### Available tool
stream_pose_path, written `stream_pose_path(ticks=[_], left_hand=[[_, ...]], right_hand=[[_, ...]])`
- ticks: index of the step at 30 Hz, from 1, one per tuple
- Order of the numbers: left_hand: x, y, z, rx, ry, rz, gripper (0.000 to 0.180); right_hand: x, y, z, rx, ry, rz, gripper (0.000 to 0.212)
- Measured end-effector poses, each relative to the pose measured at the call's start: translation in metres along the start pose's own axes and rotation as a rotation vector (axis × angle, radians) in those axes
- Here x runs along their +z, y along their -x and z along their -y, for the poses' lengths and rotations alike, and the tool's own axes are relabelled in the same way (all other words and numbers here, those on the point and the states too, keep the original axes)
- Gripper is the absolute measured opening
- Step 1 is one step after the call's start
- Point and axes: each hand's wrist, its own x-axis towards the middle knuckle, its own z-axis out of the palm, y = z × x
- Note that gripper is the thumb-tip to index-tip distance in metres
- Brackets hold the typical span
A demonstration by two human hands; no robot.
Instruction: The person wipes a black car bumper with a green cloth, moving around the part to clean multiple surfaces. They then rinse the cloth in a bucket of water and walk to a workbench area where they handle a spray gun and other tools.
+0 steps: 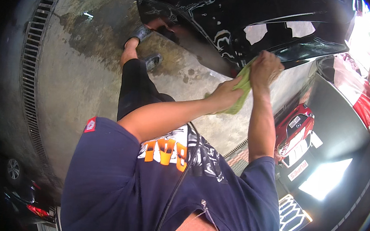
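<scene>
A yellow-green cloth point(240, 100) is bunched and stretched between my two hands. My left hand point(227, 95) has its fingers closed around the lower part of it. Higher up and to the right, my right hand point(265, 69) grips the upper part in a closed fist. Both hands are in front of the edge of a glossy black car point(202, 8), whose dark body fills the top of the view. Whether the cloth touches the car I cannot tell. Part of the cloth is hidden behind my fingers.
Wet patches darken the concrete floor point(83, 77) around my grey clogs point(152, 61). A drain grate point(30, 81) runs along the left. To the right stand a red car point(297, 126) and a dark partition point(329, 109); another dark car point(25, 190) is at lower left.
</scene>
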Motion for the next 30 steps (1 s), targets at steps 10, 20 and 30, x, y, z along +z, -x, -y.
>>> stream_pose_path(ticks=[10,20,30], left_hand=[[-0.046,0.040,0.008,-0.197,-0.096,0.045,0.070],[-0.039,0.060,-0.046,-0.085,0.002,-0.015,0.061],[-0.049,0.080,-0.117,-0.016,-0.125,-0.016,0.051]], right_hand=[[0.011,0.038,0.048,0.157,-0.059,0.208,0.008],[-0.022,0.013,0.056,0.311,-0.209,0.444,0.013],[0.004,-0.001,0.062,1.151,-1.264,0.502,0.019]])
